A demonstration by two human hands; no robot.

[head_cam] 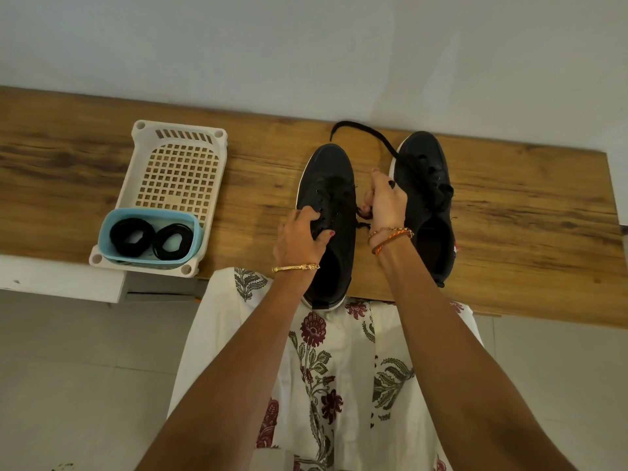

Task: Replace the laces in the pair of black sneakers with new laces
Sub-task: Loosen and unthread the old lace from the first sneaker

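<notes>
Floral cloth (326, 379) hangs nearest the lens, and two bare forearms reach over it to the wooden counter (530, 212).

Far left on the counter sits a white tray (176, 164) with a grid floor. A blue tub (149, 237) rests in its near end, holding two coiled black laces (131, 234) side by side.

To the right, the left hand (299, 237), a gold bangle at its wrist, grips the left sneaker (328, 219) at the eyelet rows, fingers curled over the upper, thumb by the opening. This sneaker lies toe away, its heel hanging just past the counter's near edge. Its lace is loose across the eyelets.

Between the shoes, the right hand (385, 202), with orange thread bands at the wrist, pinches the frayed old lace (363, 214) coming off the left sneaker; its fingers are curled tight on it.

Just beside that hand, the right sneaker (424, 202) lies toe away, parallel to its mate. Its own lace (367, 132) is half undone, one end looping out past the toe along the wall.
</notes>
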